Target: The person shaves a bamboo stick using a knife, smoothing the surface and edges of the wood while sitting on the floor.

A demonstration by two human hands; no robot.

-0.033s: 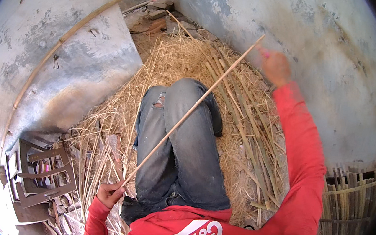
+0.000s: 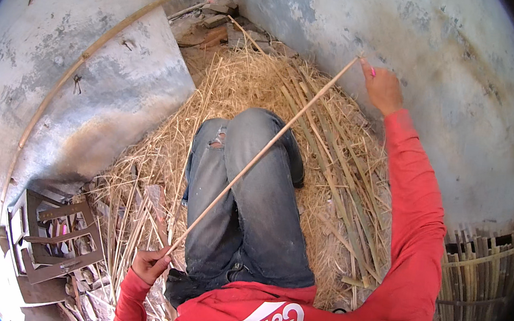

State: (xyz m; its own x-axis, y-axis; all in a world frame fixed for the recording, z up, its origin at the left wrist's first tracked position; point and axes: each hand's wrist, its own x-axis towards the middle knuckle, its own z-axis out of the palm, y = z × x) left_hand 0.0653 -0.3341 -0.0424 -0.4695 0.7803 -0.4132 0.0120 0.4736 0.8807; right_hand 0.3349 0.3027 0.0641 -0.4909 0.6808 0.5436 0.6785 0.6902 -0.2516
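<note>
A long, thin, peeled bamboo strip (image 2: 262,153) slants across my bent knees, from low left to high right. My left hand (image 2: 150,266) is closed round its lower end, near my hip. At its far end my right hand (image 2: 382,89) is closed, with the thumb and fingertips by the strip's tip. Something small and bright pink (image 2: 373,71) shows at the fingers; its kind cannot be made out. A few fine wisps stick out at the tip. My legs in worn jeans (image 2: 260,192) lie under the strip.
Pale shavings (image 2: 247,75) cover the floor round my legs. Several long bamboo strips (image 2: 337,175) lie to the right. A brown wooden frame (image 2: 64,234) stands at left, a slatted basket (image 2: 482,278) at right. A curved pole (image 2: 86,55) leans by the wall, with bricks (image 2: 215,21) in the corner.
My right hand has shifted slightly right and is no longer blurred. The strip's far tip has dropped a little. My left hand stays where it was.
</note>
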